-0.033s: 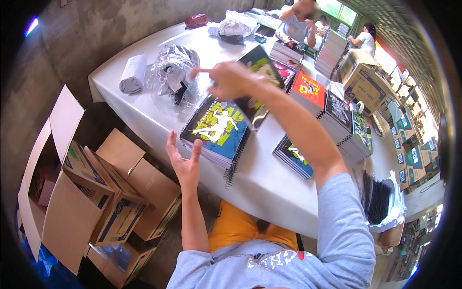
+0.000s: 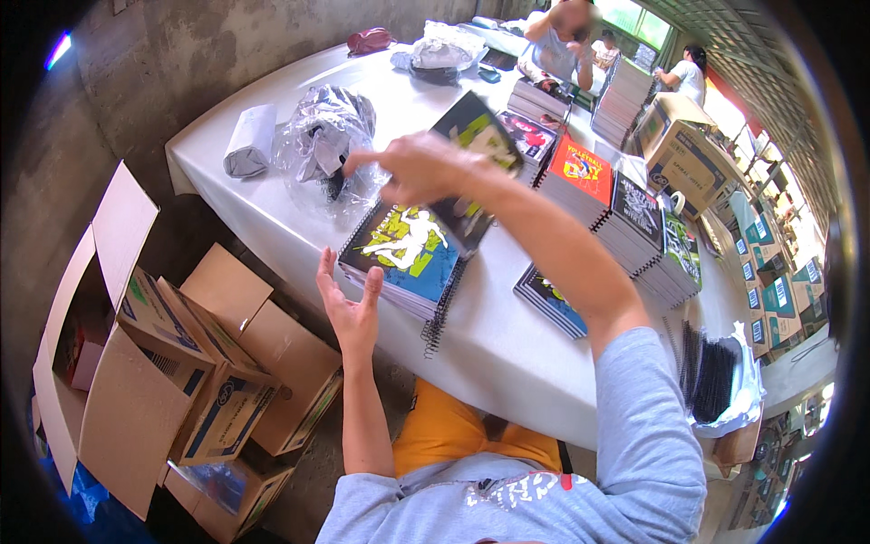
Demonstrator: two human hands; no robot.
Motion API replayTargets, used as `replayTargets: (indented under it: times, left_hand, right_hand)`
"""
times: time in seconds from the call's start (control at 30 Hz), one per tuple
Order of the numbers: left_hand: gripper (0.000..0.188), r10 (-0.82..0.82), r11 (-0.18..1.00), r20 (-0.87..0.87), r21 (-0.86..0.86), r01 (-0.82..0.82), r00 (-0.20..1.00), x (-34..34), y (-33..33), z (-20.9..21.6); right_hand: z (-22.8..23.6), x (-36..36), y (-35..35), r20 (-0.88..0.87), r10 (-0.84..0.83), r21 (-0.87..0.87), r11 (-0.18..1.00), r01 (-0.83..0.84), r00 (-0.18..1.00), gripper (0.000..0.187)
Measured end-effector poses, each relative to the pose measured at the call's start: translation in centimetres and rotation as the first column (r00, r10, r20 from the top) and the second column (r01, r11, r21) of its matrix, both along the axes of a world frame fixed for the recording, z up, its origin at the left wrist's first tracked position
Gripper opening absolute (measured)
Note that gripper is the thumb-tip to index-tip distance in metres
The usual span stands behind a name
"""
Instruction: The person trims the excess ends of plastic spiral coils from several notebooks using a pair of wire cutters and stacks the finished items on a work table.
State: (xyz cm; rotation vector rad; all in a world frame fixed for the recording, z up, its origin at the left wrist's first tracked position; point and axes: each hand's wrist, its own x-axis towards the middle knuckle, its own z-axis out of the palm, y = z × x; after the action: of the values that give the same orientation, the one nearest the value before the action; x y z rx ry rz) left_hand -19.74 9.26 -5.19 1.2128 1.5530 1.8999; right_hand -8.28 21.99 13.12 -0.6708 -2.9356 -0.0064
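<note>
A stack of spiral-bound notebooks (image 2: 408,240) lies near the table's front edge, the top cover blue and yellow-green with a white figure. My left hand (image 2: 351,304) is open at its near left corner, palm up to it, thumb and fingers spread. Above the stack's right side, my right hand (image 2: 421,168) is slightly blurred, its index finger stretched left. A dark notebook (image 2: 473,127) is tilted beneath that hand and wrist and moves with them; the fingers gripping it are mostly hidden. Farther right, a small pile of blue-covered notebooks (image 2: 550,299) lies partly under my right forearm.
Tall notebook stacks (image 2: 580,172) line the table's right side, by a bundle of black spiral coils (image 2: 711,372). Crumpled clear plastic (image 2: 331,136) and a white roll (image 2: 251,140) lie at left. Open cardboard boxes (image 2: 136,408) stand left of the table. Other people (image 2: 557,54) sit beyond.
My right hand and the tilted notebook have shifted slightly left over the stack. My left hand has stayed about where it was.
</note>
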Motion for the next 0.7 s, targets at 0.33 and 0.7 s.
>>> replayTargets:
  times: [0.33, 0.7]
  left_hand:
    - [0.069, -0.094, 0.988, 0.079, 0.126, 0.083, 0.992, 1.7, 3.1, -1.3]
    - [0.033, 0.213, 0.961, 0.036, 0.175, -0.216, 0.976, 3.5, 5.4, -1.5]
  right_hand:
    - [-12.4, 10.7, 8.7, -0.435, -0.622, -0.459, 0.776, 0.433, 0.652, 0.057]
    - [-17.7, 11.0, 7.4, -0.513, -0.756, -0.651, 0.652, 0.389, 0.408, 0.055]
